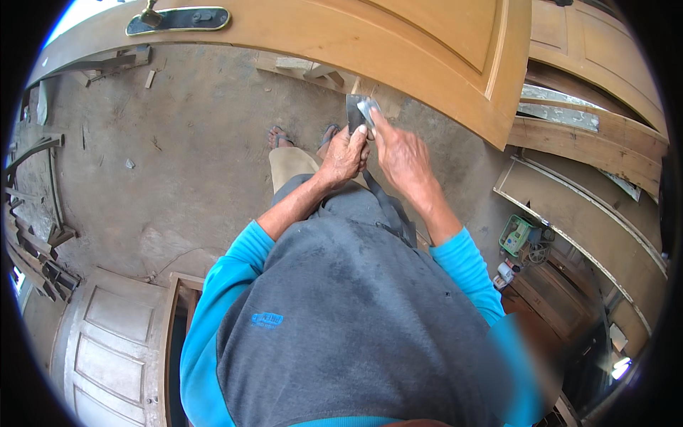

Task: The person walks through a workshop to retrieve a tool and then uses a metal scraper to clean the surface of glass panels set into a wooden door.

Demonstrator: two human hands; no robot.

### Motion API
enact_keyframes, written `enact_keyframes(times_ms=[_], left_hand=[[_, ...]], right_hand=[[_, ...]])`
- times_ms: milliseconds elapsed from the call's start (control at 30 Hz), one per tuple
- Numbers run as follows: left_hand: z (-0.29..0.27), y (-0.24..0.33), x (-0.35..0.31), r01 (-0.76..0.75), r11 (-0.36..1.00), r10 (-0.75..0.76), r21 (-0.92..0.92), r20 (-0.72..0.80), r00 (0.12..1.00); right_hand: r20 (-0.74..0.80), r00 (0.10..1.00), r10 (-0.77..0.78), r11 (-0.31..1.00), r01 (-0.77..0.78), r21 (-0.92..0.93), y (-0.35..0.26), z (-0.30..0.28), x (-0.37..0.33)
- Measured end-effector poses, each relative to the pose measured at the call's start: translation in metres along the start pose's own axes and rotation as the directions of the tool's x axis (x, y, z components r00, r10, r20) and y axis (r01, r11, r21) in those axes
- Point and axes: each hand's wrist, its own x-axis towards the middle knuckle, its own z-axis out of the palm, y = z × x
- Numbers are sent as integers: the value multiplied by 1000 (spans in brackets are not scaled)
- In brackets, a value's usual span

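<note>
My left hand (345, 155) is closed around a dark flat-bladed scraper (353, 117), its blade pointing away from me. My right hand (404, 160) holds a second small flat piece (368, 108), pale and shiny, against the scraper's blade. The right index finger stretches along this piece, and whether the white on it is filler or glare I cannot tell. Both hands meet in front of my waist, just short of the edge of a light wooden panel door (427, 64). A black and gold handle plate (178, 20) is fitted at the door's far left.
Stacked boards (590, 135) and a long panel (569, 206) stand on the right. Below them sit a green basket (515, 235) and a dark wooden cabinet (544, 292). A greyish panel door (114, 341) is at the lower left, with wooden frames (35, 242) along the left edge.
</note>
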Motion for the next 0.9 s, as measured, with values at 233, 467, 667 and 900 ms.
enact_keyframes(times_ms=[233,467,667,900], left_hand=[[5,2,-5,20,1000,-20,-3,13,1000],[-2,13,0,13,998,-13,57,-6,1000],[-6,8,5,18,999,-19,33,6,1000],[-1,19,-5,13,975,-9,223,-22,1000]], right_hand=[[-108,989,-99,995,102,22,4,5,6],[21,997,-80,997,80,-13,3,2,1],[26,998,-58,996,55,76,-3,-8,11],[-354,920,-171,907,287,309,13,-1,-13]])
